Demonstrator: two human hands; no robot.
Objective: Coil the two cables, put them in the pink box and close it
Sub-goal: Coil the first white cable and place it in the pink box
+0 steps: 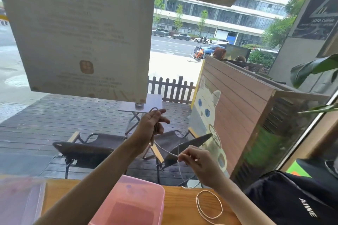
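While my left hand (152,124) is raised ahead of me, its fingers curl round a bundle of loops of the first cable (155,129), with one loop showing above the knuckles and the index finger and thumb extended. From the underside of that hand the cable runs as a thin pale strand down and to the right to my right hand (194,162), which pinches it between thumb and fingertip; the other fingers of that hand are loosely bent. Below the right hand the strand hangs toward the wooden table (179,204).

Below my left forearm sits the pink box (131,204); a translucent pink panel at far left may be its lid, but I cannot tell. Beneath my right wrist lies a pale loop of cable (209,204) on the table; I cannot tell whether it is the second cable or the tail of the first.

Handling judgement: the cable is light, thin and limp, so it will not hold a coil unaided and may spring open or tangle. Grip the bundle across all its loops at one point, and guide the free strand with a light pinch near the bundle.

Count: two hands, one pink box, one cable in hand, one loop on the table.
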